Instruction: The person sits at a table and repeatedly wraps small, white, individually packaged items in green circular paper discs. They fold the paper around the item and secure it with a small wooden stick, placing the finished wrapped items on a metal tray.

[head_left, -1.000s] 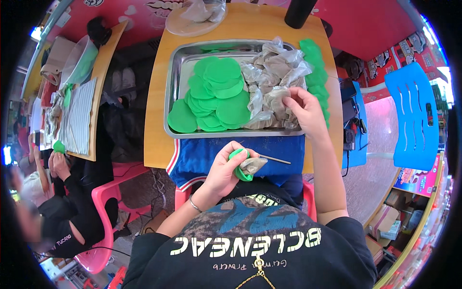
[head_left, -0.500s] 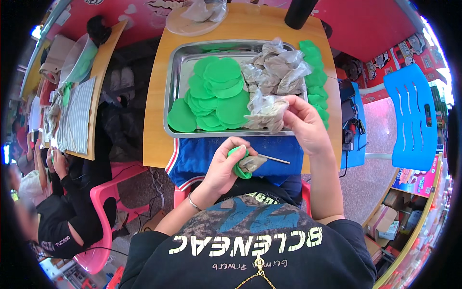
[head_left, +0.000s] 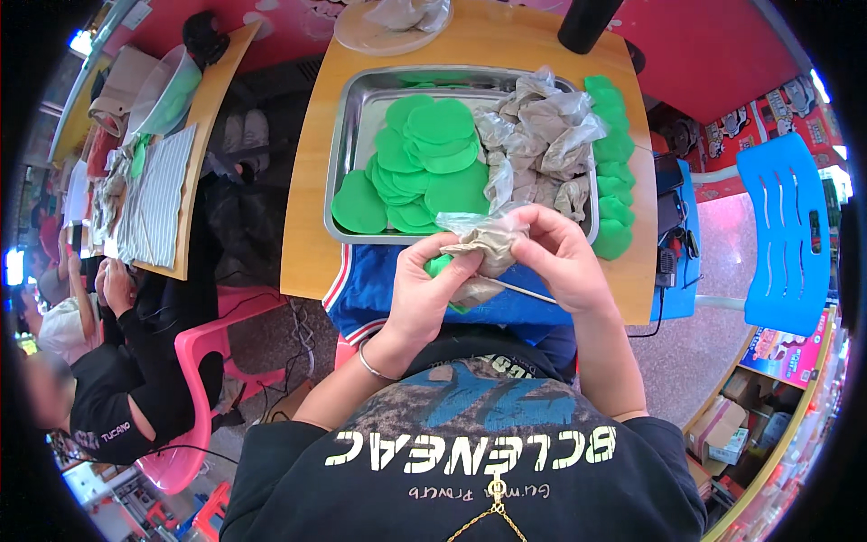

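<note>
My left hand (head_left: pixel 417 298) and my right hand (head_left: pixel 569 264) meet just in front of the metal tray (head_left: pixel 338 135). Between them is a beige-grey lump in thin clear film (head_left: pixel 492 246), pinched by the fingers of both hands. My left hand also grips a green piece (head_left: pixel 438 265), mostly covered by the fingers. A thin pale stick (head_left: pixel 522 290) pokes out toward my right hand. Flat green discs (head_left: pixel 420 167) lie stacked in the tray's left and middle. Several more film-wrapped beige lumps (head_left: pixel 546 135) are heaped on its right.
A column of green pieces (head_left: pixel 614 185) lines the wooden table's (head_left: pixel 312 181) right side. Behind the tray are a round plate (head_left: pixel 361 34) and a black cylinder (head_left: pixel 589 25). A blue chair (head_left: pixel 784 235) stands right. Another person (head_left: pixel 126 370) sits left, beside a pink chair (head_left: pixel 194 361).
My right hand has brought the film-wrapped lump from above the tray's front edge down to my left hand. Both hands now touch it. The view has shifted slightly.
</note>
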Action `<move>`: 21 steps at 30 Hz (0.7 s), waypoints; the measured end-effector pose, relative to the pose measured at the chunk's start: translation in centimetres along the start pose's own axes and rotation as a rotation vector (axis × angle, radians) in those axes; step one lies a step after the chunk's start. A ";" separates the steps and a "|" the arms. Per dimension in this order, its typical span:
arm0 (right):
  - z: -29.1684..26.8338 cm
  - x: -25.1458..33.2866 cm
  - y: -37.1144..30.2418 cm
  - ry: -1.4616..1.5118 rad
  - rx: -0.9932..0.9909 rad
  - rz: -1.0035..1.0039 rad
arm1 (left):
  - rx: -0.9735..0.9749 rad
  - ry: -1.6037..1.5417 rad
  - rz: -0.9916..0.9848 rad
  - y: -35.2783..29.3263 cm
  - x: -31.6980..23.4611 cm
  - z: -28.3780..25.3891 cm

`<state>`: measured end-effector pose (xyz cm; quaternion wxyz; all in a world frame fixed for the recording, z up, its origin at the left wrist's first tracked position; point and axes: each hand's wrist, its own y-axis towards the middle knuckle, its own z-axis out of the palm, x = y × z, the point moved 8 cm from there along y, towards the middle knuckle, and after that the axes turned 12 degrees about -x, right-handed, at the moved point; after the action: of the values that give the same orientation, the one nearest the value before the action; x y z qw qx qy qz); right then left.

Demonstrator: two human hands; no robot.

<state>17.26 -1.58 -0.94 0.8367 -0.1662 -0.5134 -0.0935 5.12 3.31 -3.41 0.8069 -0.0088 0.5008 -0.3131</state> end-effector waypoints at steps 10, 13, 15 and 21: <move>-0.6 -0.6 0.4 0.069 -0.121 -0.036 | 0.014 -0.066 -0.053 0.0 0.7 0.0; -0.5 -0.4 0.4 0.053 -0.122 -0.021 | 0.021 -0.112 -0.081 0.0 0.9 0.1; -0.3 -0.2 0.4 0.066 -0.122 -0.013 | 0.032 -0.122 -0.100 0.0 0.9 0.2; -0.3 -0.1 0.3 0.081 -0.143 0.008 | 0.074 -0.158 -0.131 -0.1 0.9 0.5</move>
<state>17.54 -1.39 -1.23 0.8432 -0.2237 -0.4704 -0.1330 5.77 2.63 -3.83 0.8216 -0.0364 0.4218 -0.3818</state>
